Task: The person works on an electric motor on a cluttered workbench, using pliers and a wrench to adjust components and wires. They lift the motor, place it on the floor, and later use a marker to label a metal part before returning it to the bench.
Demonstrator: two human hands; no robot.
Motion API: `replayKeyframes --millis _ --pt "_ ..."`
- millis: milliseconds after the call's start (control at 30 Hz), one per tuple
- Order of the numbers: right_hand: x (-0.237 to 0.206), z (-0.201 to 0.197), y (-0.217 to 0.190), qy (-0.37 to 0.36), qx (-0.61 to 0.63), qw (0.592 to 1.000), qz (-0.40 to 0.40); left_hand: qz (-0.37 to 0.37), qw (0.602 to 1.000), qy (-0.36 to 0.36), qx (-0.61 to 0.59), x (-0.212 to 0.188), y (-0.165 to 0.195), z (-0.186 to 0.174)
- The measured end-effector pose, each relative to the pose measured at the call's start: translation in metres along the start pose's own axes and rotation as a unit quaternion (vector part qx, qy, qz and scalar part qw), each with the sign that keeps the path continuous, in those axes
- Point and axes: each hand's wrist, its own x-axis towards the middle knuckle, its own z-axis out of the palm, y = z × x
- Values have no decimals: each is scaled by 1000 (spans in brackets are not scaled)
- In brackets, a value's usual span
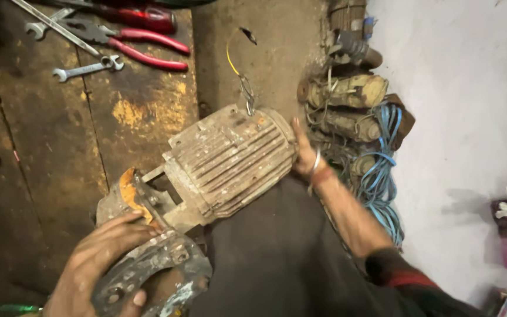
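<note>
Grimy workshop floor (42,176) carries a ribbed electric motor (230,161); the left hand (98,267) grips its rusty pump housing (148,276), while the right hand (305,155), arm outstretched, presses open-palmed against the motor's far end.

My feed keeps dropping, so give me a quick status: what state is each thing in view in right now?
Electric motor: on its side, rusty, gripped at both ends.
Left hand: gripping the pump-end casting.
Right hand: pressed on the motor's rear end.
Pliers: lying loose on the floor, jaws closed.
Spanners: lying loose, untouched.
Blue wire: bundled by the wall.
</note>
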Motion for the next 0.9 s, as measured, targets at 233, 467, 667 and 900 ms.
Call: replayKeyframes --millis 233,467,667,900 --pt "15 -2 -7 -26 -4 997 -72 6 979 147 -139 -4 4 66" --pt "-13 -43 0 -37 86 988 -119 -16 985 66 -160 5 -29 92" --pt "-37 -108 34 5 127 980 -155 -25 967 -92 -235 47 -77 122" --pt "-82 -222 52 62 287 945 -146 -161 925 1 -343 90 -100 219"
